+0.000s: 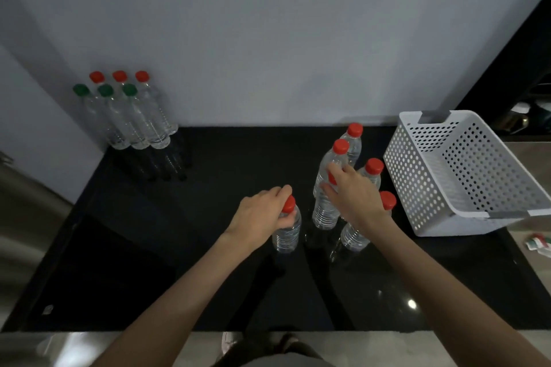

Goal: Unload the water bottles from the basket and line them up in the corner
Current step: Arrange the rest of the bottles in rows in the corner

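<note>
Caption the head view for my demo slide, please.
Left hand and right hand each grasp a red-capped bottle beside the empty white basket; six bottles already stand in the corner.

1. A shiny black counter [208, 247] filled the middle of the frame.
2. A plain pale wall [268, 39] stood behind it, across the top.
3. Small red, green and white packets [538, 244] lay at the right edge.
4. A shoe [229, 343] showed at the bottom.

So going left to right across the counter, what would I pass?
Corner bottles → left hand on a red-capped bottle → right hand among the loose bottles → basket → small packets.
</note>
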Demonstrator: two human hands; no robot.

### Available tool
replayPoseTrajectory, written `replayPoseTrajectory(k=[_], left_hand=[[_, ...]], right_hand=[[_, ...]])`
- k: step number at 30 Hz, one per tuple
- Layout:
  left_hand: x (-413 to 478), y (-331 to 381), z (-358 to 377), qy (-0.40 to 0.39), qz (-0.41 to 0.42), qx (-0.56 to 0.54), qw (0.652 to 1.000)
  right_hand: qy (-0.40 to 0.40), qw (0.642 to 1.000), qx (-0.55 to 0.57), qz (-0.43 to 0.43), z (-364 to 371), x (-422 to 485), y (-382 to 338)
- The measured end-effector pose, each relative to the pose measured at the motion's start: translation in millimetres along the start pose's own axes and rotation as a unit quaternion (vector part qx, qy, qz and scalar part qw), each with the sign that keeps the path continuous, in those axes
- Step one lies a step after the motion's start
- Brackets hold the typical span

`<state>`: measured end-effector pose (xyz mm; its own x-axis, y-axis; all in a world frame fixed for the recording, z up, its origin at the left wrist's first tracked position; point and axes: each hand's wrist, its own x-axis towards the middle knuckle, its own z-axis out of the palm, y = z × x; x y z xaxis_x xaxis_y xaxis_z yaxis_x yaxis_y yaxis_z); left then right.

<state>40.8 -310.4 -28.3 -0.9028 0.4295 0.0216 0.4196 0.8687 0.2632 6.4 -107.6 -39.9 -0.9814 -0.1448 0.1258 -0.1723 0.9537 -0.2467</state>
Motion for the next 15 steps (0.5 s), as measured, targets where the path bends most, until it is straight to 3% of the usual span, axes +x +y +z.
replayPoseTrajectory(k=[7, 15], left_hand=[[-13, -31, -10, 0.002, -0.045, -0.107, 0.993], [-9, -105, -39, 0.036, -0.065, -0.123, 0.99]], right_hand=[[-0.022, 0.998, 0.027, -0.056, 0, 5, -16], [-0.048, 0.992, 0.089, -0.072, 8, 35, -59]])
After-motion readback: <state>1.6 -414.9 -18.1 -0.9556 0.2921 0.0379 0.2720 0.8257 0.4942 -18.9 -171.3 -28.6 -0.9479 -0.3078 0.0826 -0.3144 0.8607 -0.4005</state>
